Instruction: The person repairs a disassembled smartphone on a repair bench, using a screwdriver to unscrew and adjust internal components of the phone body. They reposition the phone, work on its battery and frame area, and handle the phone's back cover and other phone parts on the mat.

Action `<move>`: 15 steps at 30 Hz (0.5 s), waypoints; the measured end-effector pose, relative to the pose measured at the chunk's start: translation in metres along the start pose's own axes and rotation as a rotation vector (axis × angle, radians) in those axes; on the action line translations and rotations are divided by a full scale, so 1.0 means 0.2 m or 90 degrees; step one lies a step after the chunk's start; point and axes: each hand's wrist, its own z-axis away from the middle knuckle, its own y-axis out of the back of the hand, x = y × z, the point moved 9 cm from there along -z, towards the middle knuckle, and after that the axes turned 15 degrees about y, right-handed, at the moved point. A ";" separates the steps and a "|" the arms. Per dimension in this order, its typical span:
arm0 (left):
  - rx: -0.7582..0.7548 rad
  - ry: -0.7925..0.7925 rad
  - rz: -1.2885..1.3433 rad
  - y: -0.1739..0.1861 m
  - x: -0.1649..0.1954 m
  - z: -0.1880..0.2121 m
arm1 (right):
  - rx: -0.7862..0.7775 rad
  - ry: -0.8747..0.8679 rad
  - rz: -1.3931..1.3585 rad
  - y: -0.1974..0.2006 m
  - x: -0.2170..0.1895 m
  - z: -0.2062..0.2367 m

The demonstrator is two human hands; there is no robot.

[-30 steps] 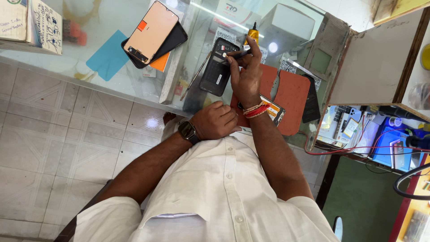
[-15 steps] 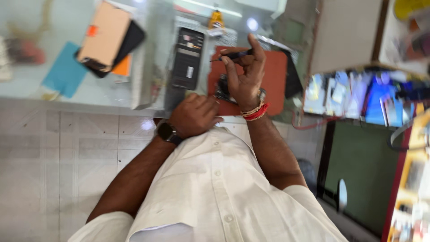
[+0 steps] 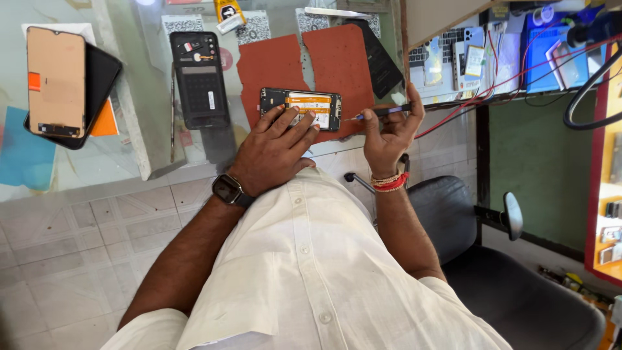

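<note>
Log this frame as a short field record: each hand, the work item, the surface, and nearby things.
left hand: fingers pressed flat on opened black phone with orange inner parts
right hand: pinches thin dark screwdriver, tip at the phone's end
surface: torn red mat on glass counter
nearby: black phone back cover; tan screen panel

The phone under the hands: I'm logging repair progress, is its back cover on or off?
Off: the phone lies with its orange-and-white insides exposed under the left hand.
</note>
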 end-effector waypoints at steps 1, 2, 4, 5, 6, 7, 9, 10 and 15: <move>0.000 -0.003 -0.002 -0.01 0.01 -0.01 | 0.001 -0.006 0.001 0.00 0.01 0.01; -0.007 -0.001 -0.002 -0.03 0.01 -0.01 | 0.001 -0.011 0.001 -0.01 0.01 0.02; -0.020 0.007 -0.001 -0.06 0.01 -0.02 | 0.003 -0.003 -0.002 -0.01 0.00 0.01; -0.011 0.006 -0.007 -0.06 0.01 -0.01 | 0.002 0.000 -0.006 -0.02 0.00 0.01; -0.002 0.004 -0.014 -0.06 0.01 -0.01 | 0.003 -0.008 -0.014 -0.02 0.01 0.01; 0.007 0.004 -0.019 -0.06 0.01 -0.01 | 0.002 -0.018 -0.022 -0.03 0.02 0.00; 0.004 0.004 -0.027 -0.07 0.01 0.00 | 0.000 -0.025 -0.021 -0.03 0.03 0.00; 0.005 0.005 -0.032 -0.07 0.01 0.00 | -0.001 -0.021 -0.012 -0.03 0.03 -0.01; 0.004 0.011 -0.038 -0.08 0.01 0.00 | -0.012 -0.018 -0.003 -0.03 0.03 -0.01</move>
